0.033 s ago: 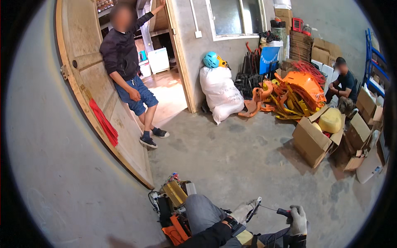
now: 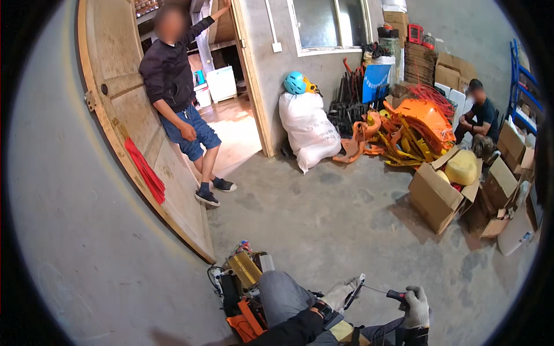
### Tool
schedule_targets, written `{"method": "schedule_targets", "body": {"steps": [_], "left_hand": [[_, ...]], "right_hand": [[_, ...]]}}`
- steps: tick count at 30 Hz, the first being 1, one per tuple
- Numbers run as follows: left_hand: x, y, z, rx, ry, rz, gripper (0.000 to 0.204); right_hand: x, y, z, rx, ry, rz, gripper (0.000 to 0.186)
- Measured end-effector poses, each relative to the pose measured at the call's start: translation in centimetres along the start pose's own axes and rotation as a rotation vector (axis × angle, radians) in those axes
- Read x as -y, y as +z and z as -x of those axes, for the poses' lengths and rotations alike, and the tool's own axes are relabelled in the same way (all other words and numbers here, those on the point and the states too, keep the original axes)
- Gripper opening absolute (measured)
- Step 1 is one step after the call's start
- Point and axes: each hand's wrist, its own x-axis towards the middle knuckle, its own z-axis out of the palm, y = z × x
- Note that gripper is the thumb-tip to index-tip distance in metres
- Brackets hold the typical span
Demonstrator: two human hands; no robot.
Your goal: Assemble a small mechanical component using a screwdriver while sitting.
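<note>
My left hand, in a pale work glove, is closed round a narrow dark piece with a light edge. It is held at a slant above my lap, and its kind is too small to make out. In my right hand, gloved as well, is a screwdriver with a dark and red handle. Its thin shaft points left toward the dark piece, and the tip comes close to it; whether they touch I cannot tell. My grey-trousered knee is just left of my left hand.
Beside my knee lie a gold-coloured metal box and orange parts. One person leans on the open door; another sits far right. Cardboard boxes, an orange and yellow heap and a white sack stand beyond.
</note>
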Motion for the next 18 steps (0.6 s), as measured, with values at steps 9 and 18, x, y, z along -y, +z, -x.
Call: {"method": "schedule_targets", "body": {"steps": [9, 18], "left_hand": [[5.7, -1.9, -1.9, -0.069, 0.578, -0.598, 0.041], [-3.0, -0.1, -0.5, -0.075, -0.007, 0.014, 0.03]], "right_hand": [[-0.5, -2.1, 0.5, 0.117, 0.047, 0.197, 0.049], [1.8, 1.0, -1.3, 0.016, -0.014, -0.176, 0.04]]}}
